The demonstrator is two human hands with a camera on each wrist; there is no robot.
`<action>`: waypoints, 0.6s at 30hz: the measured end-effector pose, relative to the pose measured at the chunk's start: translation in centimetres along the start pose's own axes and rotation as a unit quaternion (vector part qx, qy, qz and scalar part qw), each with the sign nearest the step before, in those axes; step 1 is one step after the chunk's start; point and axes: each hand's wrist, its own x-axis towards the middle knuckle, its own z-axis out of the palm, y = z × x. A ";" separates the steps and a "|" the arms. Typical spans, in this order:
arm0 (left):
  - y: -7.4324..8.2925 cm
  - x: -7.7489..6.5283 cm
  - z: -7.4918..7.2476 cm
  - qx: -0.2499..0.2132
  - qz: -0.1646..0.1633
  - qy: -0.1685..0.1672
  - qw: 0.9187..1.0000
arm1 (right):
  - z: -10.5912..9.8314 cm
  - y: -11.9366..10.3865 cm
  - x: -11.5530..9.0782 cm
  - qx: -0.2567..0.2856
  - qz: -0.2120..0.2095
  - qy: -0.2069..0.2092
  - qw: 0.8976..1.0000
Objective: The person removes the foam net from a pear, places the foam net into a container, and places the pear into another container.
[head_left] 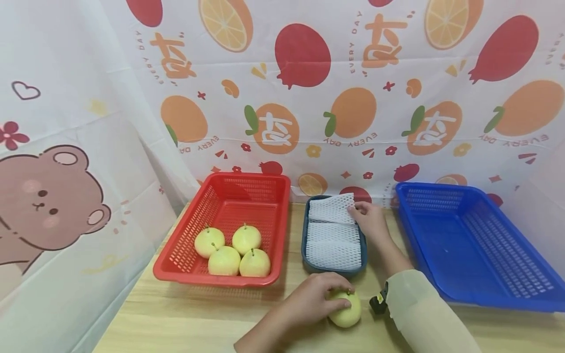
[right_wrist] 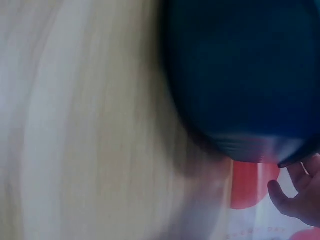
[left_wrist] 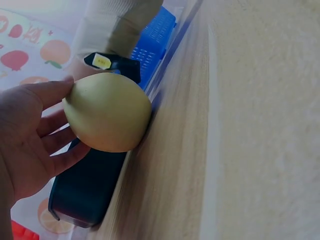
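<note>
In the head view my left hand (head_left: 315,300) grips a pale yellow pear (head_left: 346,314) at the front of the table, thumb and fingers round its side. The left wrist view shows that pear (left_wrist: 107,112) close up, with the left hand (left_wrist: 30,135) on it. Farther back is a dark teal box (head_left: 304,245) with white foam netting (head_left: 333,252) in it. My right hand (head_left: 372,223) pinches the right edge of the rear foam net (head_left: 331,208). In the right wrist view the box (right_wrist: 240,75) covers much of the frame, hiding part of the right hand (right_wrist: 302,197).
Left of the box stands a red basket (head_left: 161,271) holding several pears (head_left: 224,261). A blue basket (head_left: 459,245) stands at the right. Behind them hangs a fruit-print cloth (head_left: 304,117). A black strap (head_left: 378,302) is on the right wrist.
</note>
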 end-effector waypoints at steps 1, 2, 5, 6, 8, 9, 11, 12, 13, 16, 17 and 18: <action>0.0 0.0 0.1 -0.002 -0.001 0.000 1.000 | 0.1 0.0 0.1 -0.019 -0.008 0.000 1.000; 0.0 0.0 0.1 -0.003 -0.001 0.000 1.000 | 0.3 0.0 0.2 -0.039 -0.018 -0.001 0.999; 0.1 0.0 0.2 -0.006 -0.004 0.002 1.000 | 0.7 -0.2 0.4 -0.100 -0.054 0.004 0.993; 0.1 0.0 0.2 -0.007 -0.005 0.003 1.000 | 0.8 -0.3 0.5 -0.117 -0.066 0.005 0.991; 0.1 0.0 0.2 -0.007 -0.007 0.006 1.000 | 1.0 -0.5 0.6 -0.139 -0.076 0.010 0.987; 0.1 0.0 0.2 -0.007 -0.009 0.006 1.000 | 1.1 -0.6 0.6 -0.145 -0.074 0.012 0.987; 0.0 0.0 0.2 -0.008 -0.010 0.006 1.000 | 1.3 -0.8 0.5 -0.146 -0.071 0.028 0.986; 0.0 0.0 0.2 -0.008 -0.010 0.005 1.000 | 1.3 -0.8 0.5 -0.144 -0.070 0.039 0.986; -0.1 0.0 0.2 -0.008 -0.011 0.005 1.000 | 1.4 -0.7 0.4 -0.140 -0.074 0.049 0.986; -0.2 -0.1 0.2 -0.007 -0.012 0.002 1.000 | 1.4 -0.5 0.2 -0.152 -0.129 0.070 0.977; -0.3 -0.1 0.2 -0.007 -0.013 0.002 1.000 | 1.4 -0.4 0.1 -0.163 -0.151 0.065 0.973; -0.3 -0.1 0.2 -0.008 -0.014 0.002 1.000 | 1.4 -0.4 0.1 -0.175 -0.167 0.051 0.969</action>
